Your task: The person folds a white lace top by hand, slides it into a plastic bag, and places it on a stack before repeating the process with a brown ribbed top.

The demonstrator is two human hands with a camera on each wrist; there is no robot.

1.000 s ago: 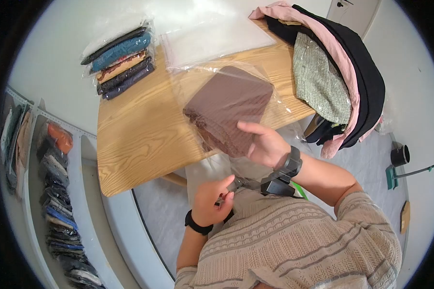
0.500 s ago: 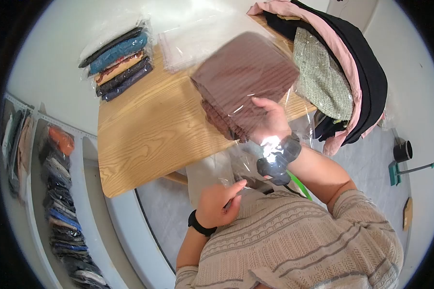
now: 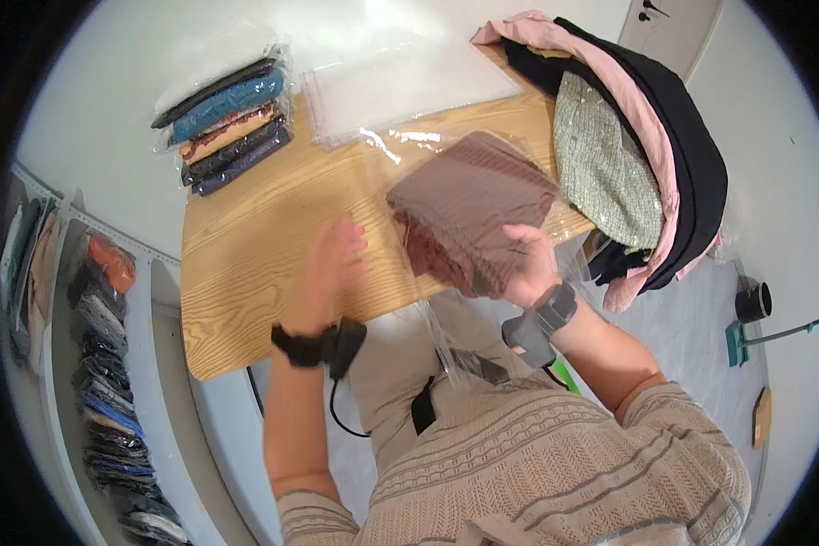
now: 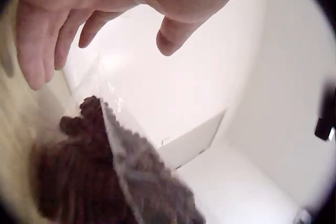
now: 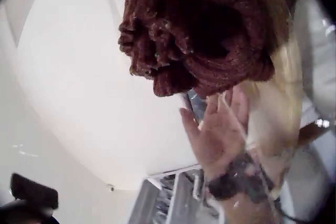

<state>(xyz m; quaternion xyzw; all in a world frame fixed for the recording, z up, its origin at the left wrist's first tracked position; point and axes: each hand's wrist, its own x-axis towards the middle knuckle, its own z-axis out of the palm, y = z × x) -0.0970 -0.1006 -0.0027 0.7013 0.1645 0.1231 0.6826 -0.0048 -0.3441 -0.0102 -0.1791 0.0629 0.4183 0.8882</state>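
A folded brown ribbed knit garment [image 3: 473, 205] lies in a clear plastic bag [image 3: 382, 155] above the table's front edge. My right hand [image 3: 530, 268] holds it at the near right side, thumb on top and the other fingers hidden underneath. In the right wrist view the garment's gathered folds [image 5: 194, 35] cover that hand. To the left, over the table and apart from the bag, is my left hand [image 3: 328, 273] with its fingers extended, somewhat blurred. The left wrist view has those fingers above the bagged garment [image 4: 79, 182].
Bagged folded clothes [image 3: 227, 127] are stacked at the table's back left. Flat clear bags [image 3: 409, 91] lie at the back. A heap of clothes [image 3: 673, 155] hangs over the right end. Shelves [image 3: 155, 364] with packed garments stand left of the wooden table [image 3: 237, 282].
My left hand has moved from near the waist forward and left, over the table. My right hand raised the bagged garment, then lowered it, ending farther right than before.
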